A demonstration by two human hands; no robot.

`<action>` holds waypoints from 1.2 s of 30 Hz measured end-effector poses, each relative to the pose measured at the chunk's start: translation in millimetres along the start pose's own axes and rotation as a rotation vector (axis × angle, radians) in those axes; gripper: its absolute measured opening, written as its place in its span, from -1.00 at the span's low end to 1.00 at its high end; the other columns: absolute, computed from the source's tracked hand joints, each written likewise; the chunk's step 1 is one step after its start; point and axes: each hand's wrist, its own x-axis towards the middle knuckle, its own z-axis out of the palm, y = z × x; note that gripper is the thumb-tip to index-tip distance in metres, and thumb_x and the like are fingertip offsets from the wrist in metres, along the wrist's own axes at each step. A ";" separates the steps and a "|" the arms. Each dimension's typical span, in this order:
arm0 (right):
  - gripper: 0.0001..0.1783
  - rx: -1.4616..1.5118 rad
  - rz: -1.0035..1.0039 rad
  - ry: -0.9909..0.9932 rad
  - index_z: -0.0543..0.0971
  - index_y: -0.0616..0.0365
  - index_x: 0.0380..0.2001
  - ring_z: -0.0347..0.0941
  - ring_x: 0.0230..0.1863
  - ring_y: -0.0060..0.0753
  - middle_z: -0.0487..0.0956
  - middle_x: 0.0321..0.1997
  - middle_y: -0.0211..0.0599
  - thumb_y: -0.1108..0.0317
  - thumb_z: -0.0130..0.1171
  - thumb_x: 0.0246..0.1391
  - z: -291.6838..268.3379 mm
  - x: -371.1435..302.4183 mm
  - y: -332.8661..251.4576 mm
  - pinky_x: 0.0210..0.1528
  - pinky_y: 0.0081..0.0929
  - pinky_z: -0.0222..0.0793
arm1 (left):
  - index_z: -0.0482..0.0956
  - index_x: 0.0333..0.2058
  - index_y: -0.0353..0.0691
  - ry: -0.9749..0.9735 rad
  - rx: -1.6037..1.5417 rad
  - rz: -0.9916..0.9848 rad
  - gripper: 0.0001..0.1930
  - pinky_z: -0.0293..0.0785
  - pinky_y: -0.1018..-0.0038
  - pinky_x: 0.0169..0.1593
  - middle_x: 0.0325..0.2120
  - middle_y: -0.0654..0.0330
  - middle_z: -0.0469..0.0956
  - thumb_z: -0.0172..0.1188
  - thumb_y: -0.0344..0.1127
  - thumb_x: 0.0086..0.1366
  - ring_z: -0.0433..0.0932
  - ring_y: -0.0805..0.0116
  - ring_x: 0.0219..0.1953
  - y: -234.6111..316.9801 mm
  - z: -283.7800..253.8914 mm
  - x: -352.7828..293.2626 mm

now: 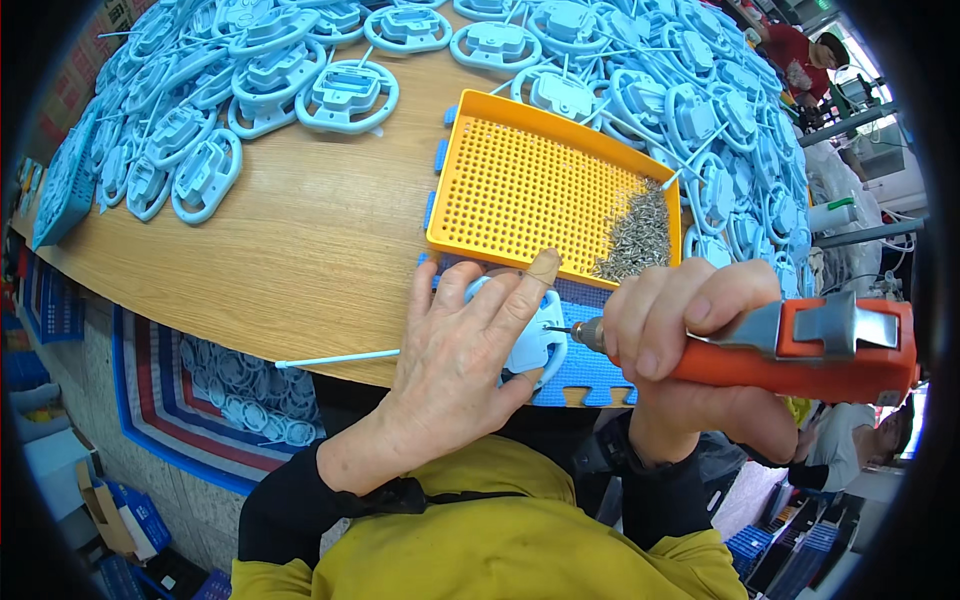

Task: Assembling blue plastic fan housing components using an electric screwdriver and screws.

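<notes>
My left hand [455, 345] presses down on a light-blue plastic wheel [537, 345], its fingers over the rim and much of the part hidden beneath them. A thin light-blue rod [335, 358] sticks out to the left from under that hand. In my right hand [665, 330] is an orange power screwdriver [800, 350], held almost level. Its bit points left and meets the wheel's flat face beside my left fingers. Under the wheel lies a blue foam mat [590, 370]. Just beyond, a yellow perforated tray [530, 170] holds a heap of small metal screws [638, 235] at its right end.
Many similar light-blue wheels [347, 95] with rods are piled along the table's far side and down its right. A blue basket [68, 185] stands at the left edge. Below the table, a striped sack [150, 390] holds more pale parts. Another person [800, 65] is at far right.
</notes>
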 end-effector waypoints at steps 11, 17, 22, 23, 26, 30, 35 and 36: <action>-0.45 -0.019 0.044 0.063 0.39 0.22 -0.34 0.34 -0.67 -0.37 0.43 -0.63 -0.23 -0.14 0.09 -0.05 -0.2 6.7 3.4 -0.62 -0.43 0.26 | 0.16 0.27 -0.18 0.009 -0.015 0.029 -0.06 0.00 0.04 0.23 -0.10 0.11 0.43 0.37 -0.30 -0.16 0.28 0.01 -0.01 -1.0 -2.7 4.8; -0.14 -0.049 -0.011 0.077 0.34 0.13 -0.29 0.27 -0.71 -0.53 0.37 -0.65 -0.43 -0.52 0.03 -0.27 -7.4 7.2 7.8 -0.67 -0.53 0.22 | 0.25 0.20 -0.23 -0.013 0.005 0.063 -0.15 0.17 0.12 0.10 -0.18 0.08 0.42 0.37 -0.32 -0.15 0.33 0.01 -0.09 -8.1 -36.7 -5.5; -0.13 -0.269 -0.088 0.277 0.39 0.10 -0.25 0.27 -0.65 -0.55 0.36 -0.62 -0.48 -0.55 0.00 -0.25 -49.8 33.1 -21.9 -0.59 -0.53 0.22 | 0.27 0.18 -0.32 0.005 0.021 -0.047 -0.18 0.28 0.20 0.10 -0.02 -0.03 0.42 0.36 -0.31 -0.13 0.39 0.04 0.01 -50.9 -113.4 2.0; -0.14 -0.272 -0.062 0.296 0.40 0.09 -0.25 0.26 -0.64 -0.56 0.36 -0.61 -0.49 -0.54 0.02 -0.25 -52.3 38.4 -22.2 -0.58 -0.55 0.21 | 0.28 0.18 -0.30 -0.008 0.039 0.012 -0.21 0.30 0.23 0.09 -0.01 -0.02 0.42 0.34 -0.32 -0.11 0.40 0.07 0.01 -57.2 -117.5 27.3; -0.14 -0.304 -0.067 0.334 0.39 0.08 -0.24 0.26 -0.63 -0.55 0.37 -0.59 -0.48 -0.53 0.06 -0.26 -65.4 47.4 -7.5 -0.51 -0.51 0.22 | 0.33 0.17 -0.21 -0.005 0.121 0.221 -0.30 0.33 0.32 0.08 0.04 0.04 0.40 0.27 -0.37 -0.03 0.39 0.15 0.03 -90.2 -93.7 125.7; -0.16 -0.332 -0.104 0.386 0.39 0.08 -0.23 0.27 -0.60 -0.54 0.38 -0.58 -0.47 -0.52 0.07 -0.25 -78.9 59.4 9.9 -0.46 -0.49 0.23 | 0.29 0.21 -0.07 -0.291 0.185 0.343 -0.28 0.34 0.27 0.11 0.03 0.02 0.40 0.28 -0.22 0.01 0.36 0.05 0.10 -100.5 -49.5 241.8; -0.18 -0.296 -0.135 0.408 0.38 0.17 -0.22 0.38 -0.55 -0.48 0.44 -0.55 -0.34 -0.37 0.26 -0.23 -100.8 65.4 22.4 -0.55 -0.57 0.30 | 0.15 0.28 -0.01 -0.594 0.325 0.280 -0.15 0.28 0.27 0.16 0.00 0.04 0.39 0.29 -0.23 -0.03 0.32 0.07 0.08 -85.6 -30.1 282.3; -0.18 -0.294 -0.128 0.417 0.38 0.17 -0.22 0.38 -0.55 -0.48 0.44 -0.55 -0.34 -0.38 0.26 -0.24 -106.3 63.6 23.0 -0.55 -0.58 0.30 | 0.13 0.29 0.01 -0.652 0.304 0.242 -0.12 0.27 0.25 0.16 0.02 0.03 0.38 0.30 -0.21 -0.06 0.32 0.05 0.09 -79.5 -28.0 284.4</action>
